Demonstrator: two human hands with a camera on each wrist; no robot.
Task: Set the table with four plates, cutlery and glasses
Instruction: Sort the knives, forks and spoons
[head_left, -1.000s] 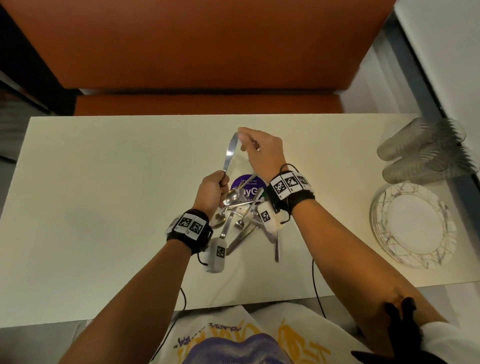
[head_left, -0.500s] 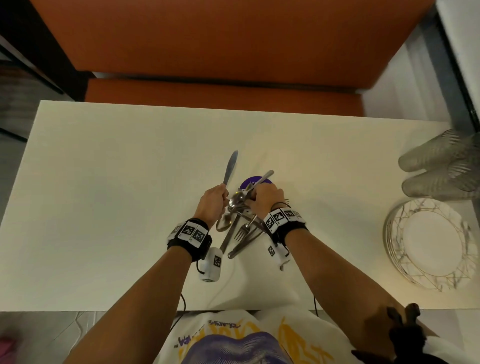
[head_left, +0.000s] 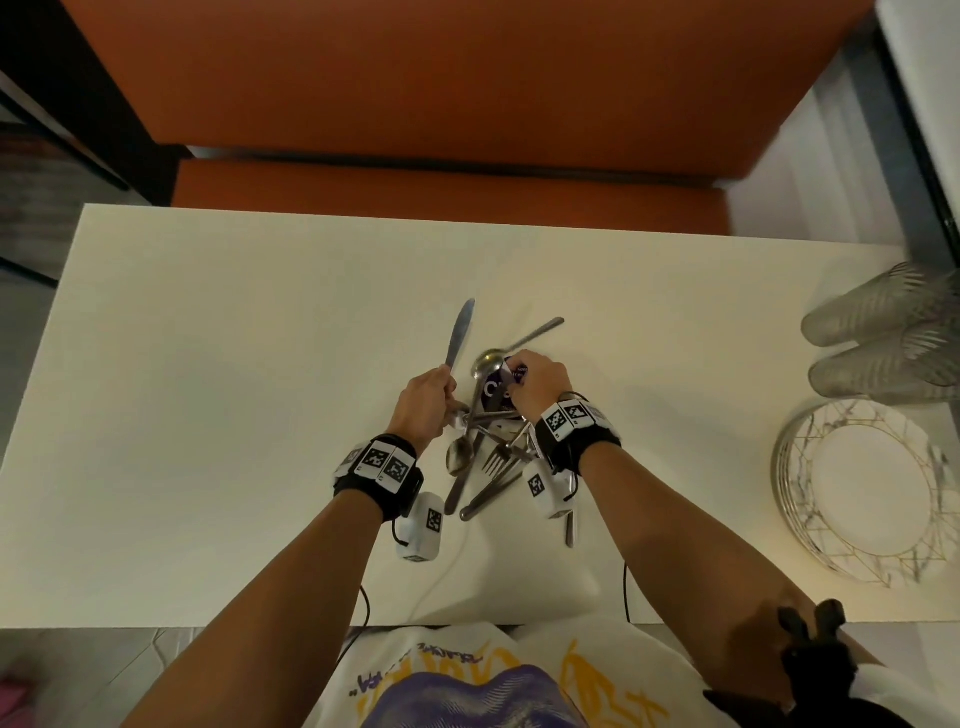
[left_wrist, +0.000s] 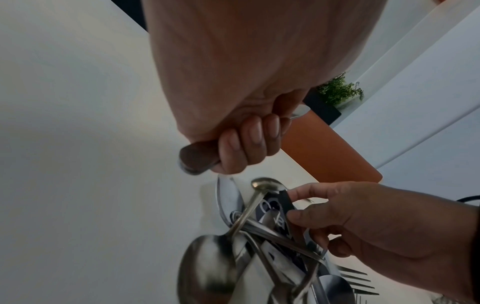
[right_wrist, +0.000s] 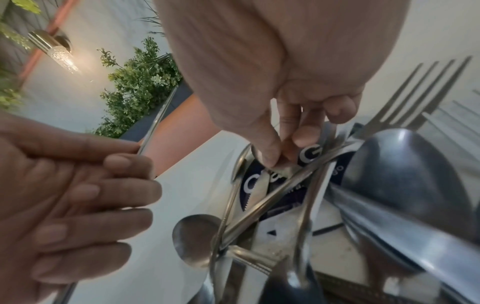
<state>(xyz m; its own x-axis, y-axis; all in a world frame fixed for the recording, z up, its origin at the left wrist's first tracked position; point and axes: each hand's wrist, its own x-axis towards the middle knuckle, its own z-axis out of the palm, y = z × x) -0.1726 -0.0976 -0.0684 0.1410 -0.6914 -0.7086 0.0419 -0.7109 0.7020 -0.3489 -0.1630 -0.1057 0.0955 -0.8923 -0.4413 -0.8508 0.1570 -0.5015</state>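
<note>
My left hand grips the handle of a table knife, blade pointing away from me above the white table; the handle end sticks out below its curled fingers. Just right of it lies a tangled pile of cutlery with spoons, forks and knives, partly on a purple round disc. My right hand reaches into the pile's far end. Its thumb and forefinger pinch a metal piece of cutlery over the disc; which piece is unclear.
A stack of white plates with gold line pattern sits at the table's right edge. Ribbed clear glasses lie on their sides behind it. An orange bench runs along the far side. Bare tabletop stretches to the left.
My right hand let go of the knife's tip and dropped to the cutlery pile. The left hand keeps the knife, now lowered a little.
</note>
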